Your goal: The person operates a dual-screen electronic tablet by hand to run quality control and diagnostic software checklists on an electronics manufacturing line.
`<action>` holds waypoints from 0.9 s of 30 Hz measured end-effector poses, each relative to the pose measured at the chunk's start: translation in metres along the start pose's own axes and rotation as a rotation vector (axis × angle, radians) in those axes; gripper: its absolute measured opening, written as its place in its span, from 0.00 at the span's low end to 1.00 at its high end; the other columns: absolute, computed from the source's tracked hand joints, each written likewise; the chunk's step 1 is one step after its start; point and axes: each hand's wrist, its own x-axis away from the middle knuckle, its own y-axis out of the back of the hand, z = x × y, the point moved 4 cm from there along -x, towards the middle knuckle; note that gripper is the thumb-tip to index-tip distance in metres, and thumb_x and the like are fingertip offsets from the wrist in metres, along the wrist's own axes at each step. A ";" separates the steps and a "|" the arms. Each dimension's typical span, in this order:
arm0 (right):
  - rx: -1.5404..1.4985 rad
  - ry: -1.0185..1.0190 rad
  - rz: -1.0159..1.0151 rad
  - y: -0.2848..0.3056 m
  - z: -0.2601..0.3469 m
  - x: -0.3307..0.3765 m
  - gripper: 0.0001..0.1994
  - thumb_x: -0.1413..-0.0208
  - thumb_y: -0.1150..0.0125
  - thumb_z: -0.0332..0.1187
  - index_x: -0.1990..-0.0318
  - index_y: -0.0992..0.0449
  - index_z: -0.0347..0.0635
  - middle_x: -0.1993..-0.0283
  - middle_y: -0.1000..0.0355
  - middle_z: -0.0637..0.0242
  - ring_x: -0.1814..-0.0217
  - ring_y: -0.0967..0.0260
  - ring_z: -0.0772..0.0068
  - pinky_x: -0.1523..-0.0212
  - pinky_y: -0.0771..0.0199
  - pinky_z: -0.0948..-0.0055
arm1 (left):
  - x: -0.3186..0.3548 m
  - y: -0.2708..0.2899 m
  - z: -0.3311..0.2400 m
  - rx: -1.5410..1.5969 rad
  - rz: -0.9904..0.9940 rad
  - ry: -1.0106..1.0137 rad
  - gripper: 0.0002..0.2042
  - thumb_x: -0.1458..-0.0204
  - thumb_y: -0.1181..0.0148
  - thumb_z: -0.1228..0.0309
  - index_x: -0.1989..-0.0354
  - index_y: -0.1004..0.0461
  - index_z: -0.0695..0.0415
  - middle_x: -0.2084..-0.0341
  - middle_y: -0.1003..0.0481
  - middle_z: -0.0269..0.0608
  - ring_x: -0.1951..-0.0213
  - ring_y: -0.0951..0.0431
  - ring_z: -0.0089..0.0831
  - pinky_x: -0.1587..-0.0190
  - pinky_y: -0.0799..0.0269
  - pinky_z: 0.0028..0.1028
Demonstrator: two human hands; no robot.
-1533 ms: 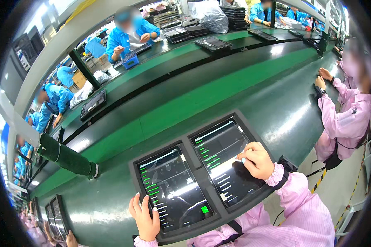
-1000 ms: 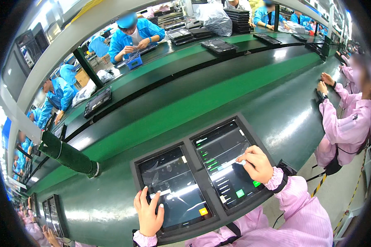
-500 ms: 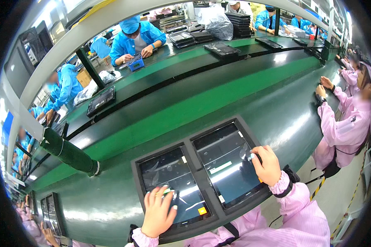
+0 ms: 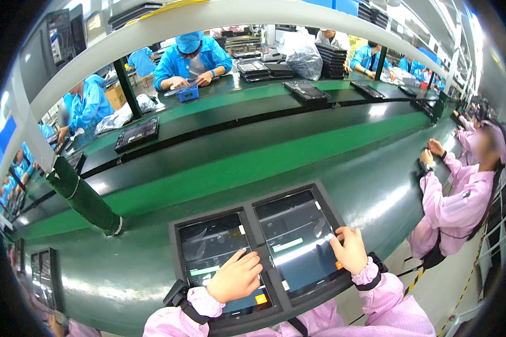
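Two black tablets with lit dark screens lie side by side in a black two-bay tray [image 4: 255,227] before me. My left hand [image 4: 236,276] is over the right part of the left tablet [image 4: 211,233], palm down, fingers stretched toward the tray's middle bar. It holds nothing that I can see. At the right edge of the right tablet [image 4: 295,224], my right hand [image 4: 351,253] has its fingers bent and apart, a fingertip at the screen's border. Both screens show a pale green-white bar and an orange square near the lower right corner.
A green-wrapped post [image 4: 84,196] rises from the bench at left. Another framed tablet [image 4: 45,275] lies at far left. Beyond the green strip, a line carries several dark devices [image 4: 138,135]. A worker in blue [image 4: 192,62] sits opposite; one in pink [image 4: 461,196] is at right.
My left hand has moved right across the left tablet, toward the middle bar. My right hand stays by the right tablet's edge. The whole view has shifted a little.
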 end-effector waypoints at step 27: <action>-1.347 -0.579 0.560 -0.022 -0.023 -0.007 0.16 0.38 0.58 0.37 0.49 0.34 0.37 0.53 0.31 0.66 0.52 0.34 0.74 0.51 0.34 0.74 | -0.040 0.015 0.014 0.074 0.230 -0.117 0.13 0.60 0.48 0.64 0.89 0.27 0.58 0.88 0.31 0.39 0.78 0.31 0.36 0.63 0.41 0.32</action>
